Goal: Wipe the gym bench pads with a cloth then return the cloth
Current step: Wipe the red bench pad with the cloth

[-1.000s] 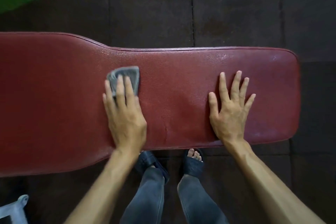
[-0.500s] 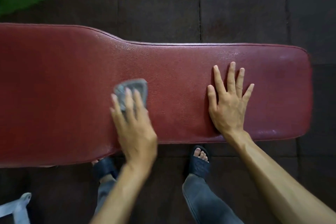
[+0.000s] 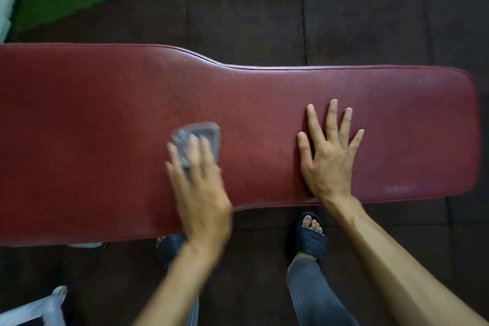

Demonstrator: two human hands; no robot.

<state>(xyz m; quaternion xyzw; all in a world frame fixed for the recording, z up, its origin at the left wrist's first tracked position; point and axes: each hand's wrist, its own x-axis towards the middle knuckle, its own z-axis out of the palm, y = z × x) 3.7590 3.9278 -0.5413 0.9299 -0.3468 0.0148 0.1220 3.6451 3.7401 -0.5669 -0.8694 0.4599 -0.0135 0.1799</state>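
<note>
Two hands on pad (image 3: 105, 127); left hand (image 3: 201, 188), blurred, seemingly presses cloth (image 3: 198, 137).

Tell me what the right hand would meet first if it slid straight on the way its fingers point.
Only bare bench pad lies ahead of the right hand, then the pad's far edge; the way looks free.

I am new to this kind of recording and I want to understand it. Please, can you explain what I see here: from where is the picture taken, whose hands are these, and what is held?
There is no machine here. A person wears a camera on the head, so you look down at their own two arms. The long dark red surface is a gym bench pad. The left hand presses a small grey cloth flat on the pad with straight fingers; its blur suggests wiping motion. The right hand lies flat on the pad with spread fingers and holds nothing. Below the pad you see a foot in a dark sandal on dark floor tiles.
</note>
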